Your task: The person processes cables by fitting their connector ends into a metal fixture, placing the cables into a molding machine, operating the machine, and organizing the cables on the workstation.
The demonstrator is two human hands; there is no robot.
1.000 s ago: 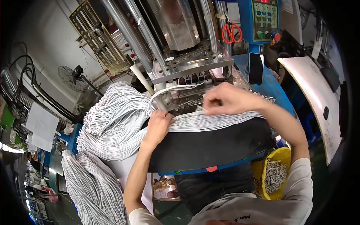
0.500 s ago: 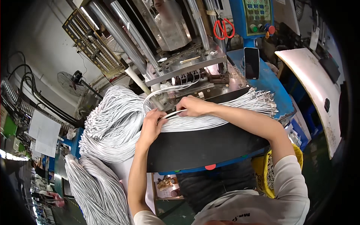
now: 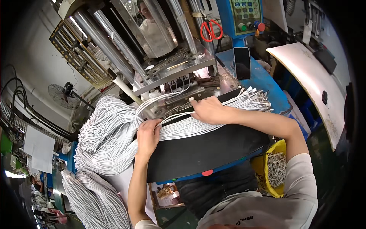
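My left hand [image 3: 148, 138] is closed on white cables [image 3: 173, 117] at the left end of a flat bundle. Further right, my right hand [image 3: 210, 110] has its fingers bent round the same cables, and a small pale connector end shows by its fingertips. Under both hands the cable bundle [image 3: 187, 131] lies across a black mat [image 3: 202, 152]. Its plugs [image 3: 256, 100] fan out at the right. A few cables loop from beside my left hand up into the press fixture [image 3: 178, 84]. My fingers partly hide the gripped cables.
A large coil of white cable [image 3: 105, 133] lies left, with another bundle [image 3: 95, 198] hanging below. Behind stands a press with steel columns [image 3: 118, 42]. A phone [image 3: 242, 64], red-handled scissors [image 3: 210, 30] and a control box [image 3: 244, 15] are at right. A yellow bag [image 3: 280, 147] holds small metal-coloured pieces.
My right hand has moved right along the cables, away from my left hand, which stays closed near the coil. The whole view has shifted, so the press sits further left.
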